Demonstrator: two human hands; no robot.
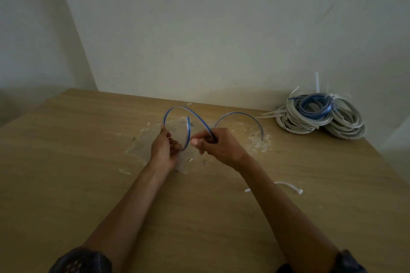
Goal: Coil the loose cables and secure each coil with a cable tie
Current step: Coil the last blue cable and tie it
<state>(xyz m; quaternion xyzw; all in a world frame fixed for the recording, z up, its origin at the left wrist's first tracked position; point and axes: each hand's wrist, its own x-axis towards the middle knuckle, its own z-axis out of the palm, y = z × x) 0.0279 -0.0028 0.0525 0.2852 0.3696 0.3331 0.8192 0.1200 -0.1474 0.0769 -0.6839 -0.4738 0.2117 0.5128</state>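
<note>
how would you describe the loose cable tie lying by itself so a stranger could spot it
Start at the wooden table, then look just right of the right forearm. The loose cable tie is a short white curved strip lying flat alone, far nearer than the tied cable coils at the wall.

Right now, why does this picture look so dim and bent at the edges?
Head view: dim, flat light with soft shadows, no glare; the wide lens bows the light wooden table; slight blur softens the thin blue cable and the pile of grey and blue tied coils.
</note>
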